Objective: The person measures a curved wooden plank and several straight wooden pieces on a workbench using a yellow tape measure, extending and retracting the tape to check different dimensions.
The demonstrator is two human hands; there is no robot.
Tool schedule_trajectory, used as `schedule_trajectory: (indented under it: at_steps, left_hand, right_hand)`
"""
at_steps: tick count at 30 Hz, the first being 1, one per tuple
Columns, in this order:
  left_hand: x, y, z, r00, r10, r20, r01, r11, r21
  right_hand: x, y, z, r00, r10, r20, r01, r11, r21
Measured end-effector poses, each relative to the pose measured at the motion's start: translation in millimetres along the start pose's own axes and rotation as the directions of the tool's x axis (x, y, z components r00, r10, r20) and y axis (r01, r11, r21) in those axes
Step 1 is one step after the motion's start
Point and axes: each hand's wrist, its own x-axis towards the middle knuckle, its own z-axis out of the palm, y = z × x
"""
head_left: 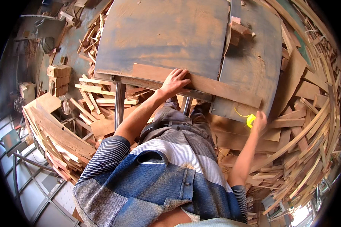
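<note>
A long flat wooden board (pixel 223 87) lies across the near edge of a dusty metal saw table (pixel 159 34). My left hand (pixel 175 81) rests over the board near its middle, with the fingers bent onto it and holding it. Off the table's near right corner, my right hand (pixel 259 121) is closed round a yellow tape measure (pixel 250 120). A short bit of yellow tape sticks out of it toward the left. The tape measure is apart from the board, a little below its right end.
Small wood blocks (pixel 240 32) sit by the slot on the table's right part. Loose offcuts (pixel 291 125) heap up along the right. More strips (pixel 98 90) and stacked boards (pixel 60 132) lie at the left. A metal table leg (pixel 119 102) stands before me.
</note>
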Motion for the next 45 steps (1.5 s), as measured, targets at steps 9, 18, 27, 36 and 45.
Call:
schedule_trajectory:
  at_steps: [9, 18, 27, 36, 45]
  left_hand:
    - [67, -41, -11, 1.0, 0.008, 0.01, -0.009, 0.996, 0.094]
    - [140, -96, -22, 0.995, -0.026, 0.092, 0.013, 0.991, 0.135]
    - [198, -126, -28, 0.992, -0.064, 0.106, 0.046, 0.986, 0.162]
    - [202, -119, -36, 0.962, -0.173, 0.213, 0.14, 0.977, 0.161]
    - [117, -76, -16, 0.993, -0.11, 0.05, 0.104, 0.987, 0.12]
  right_hand:
    - [-96, 90, 7, 0.979, 0.09, -0.181, -0.086, 0.996, 0.031]
    - [-208, 124, 34, 0.982, 0.188, 0.027, -0.182, 0.972, -0.148]
    - [-181, 108, 21, 0.968, 0.252, 0.01, -0.249, 0.949, 0.193]
    - [-21, -1, -34, 0.954, -0.234, 0.185, 0.225, 0.972, 0.067]
    - [102, -191, 35, 0.818, -0.404, 0.409, 0.573, 0.631, -0.523]
